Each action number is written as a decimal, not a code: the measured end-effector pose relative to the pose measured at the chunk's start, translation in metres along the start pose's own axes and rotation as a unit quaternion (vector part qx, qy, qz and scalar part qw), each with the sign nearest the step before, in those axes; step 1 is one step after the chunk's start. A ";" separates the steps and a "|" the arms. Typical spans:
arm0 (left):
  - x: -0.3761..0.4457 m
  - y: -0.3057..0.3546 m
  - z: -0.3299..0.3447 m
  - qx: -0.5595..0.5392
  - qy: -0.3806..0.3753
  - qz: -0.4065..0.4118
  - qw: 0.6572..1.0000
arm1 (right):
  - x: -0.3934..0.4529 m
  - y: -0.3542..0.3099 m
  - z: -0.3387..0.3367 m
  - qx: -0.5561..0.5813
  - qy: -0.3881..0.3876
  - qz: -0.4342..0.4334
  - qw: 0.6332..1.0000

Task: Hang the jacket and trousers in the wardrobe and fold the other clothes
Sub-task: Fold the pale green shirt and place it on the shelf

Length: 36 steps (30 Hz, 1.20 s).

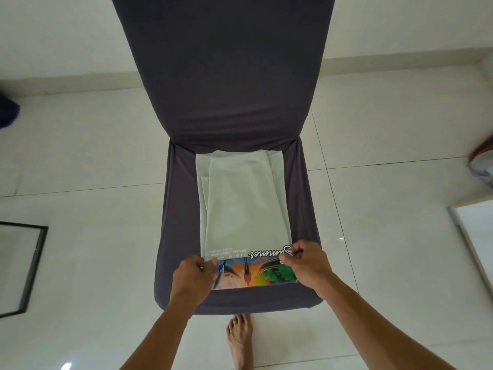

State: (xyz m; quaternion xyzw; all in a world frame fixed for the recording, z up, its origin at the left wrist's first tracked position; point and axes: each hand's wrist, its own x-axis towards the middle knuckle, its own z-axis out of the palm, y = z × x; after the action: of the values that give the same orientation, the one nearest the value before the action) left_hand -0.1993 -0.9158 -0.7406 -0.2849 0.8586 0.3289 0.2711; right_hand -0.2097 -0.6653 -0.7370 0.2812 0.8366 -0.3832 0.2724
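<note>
Pale green T-shirt [244, 198] lies folded on grey-covered chair [229, 76] seat, print edge nearest. Left hand [193, 276] & right hand [306, 263] each pinch a near corner. Bare foot [240, 340] below seat front; black-framed panel [24, 265] on floor at left.

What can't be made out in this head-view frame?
- T-shirt print: partly folded under, partly covered by both hands.
- Dark item: cut by the left edge, unidentifiable.
- Blurred object: cut by the right edge.
- Left hand fingers: curled under, hidden by its back.
</note>
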 end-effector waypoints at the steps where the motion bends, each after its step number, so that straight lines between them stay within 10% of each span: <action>1: -0.002 -0.001 0.001 -0.006 0.011 -0.002 1.000 | -0.002 0.002 0.002 0.011 0.014 -0.002 1.000; 16: -0.034 -0.001 0.018 0.017 0.168 0.063 0.984 | -0.021 0.012 0.025 0.049 0.050 0.063 0.996; 26: -0.043 0.093 0.032 -0.007 0.011 0.189 0.982 | -0.037 -0.005 0.022 0.315 0.029 0.099 0.943; 36: -0.032 0.170 0.001 0.190 -0.009 0.091 0.977 | -0.074 -0.050 0.037 0.260 -0.045 -0.143 0.954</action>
State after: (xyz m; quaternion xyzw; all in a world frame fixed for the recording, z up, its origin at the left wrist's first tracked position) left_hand -0.2898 -0.7997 -0.6504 -0.1458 0.9253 0.1855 0.2969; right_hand -0.1832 -0.7414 -0.6838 0.2022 0.7262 -0.6348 0.1694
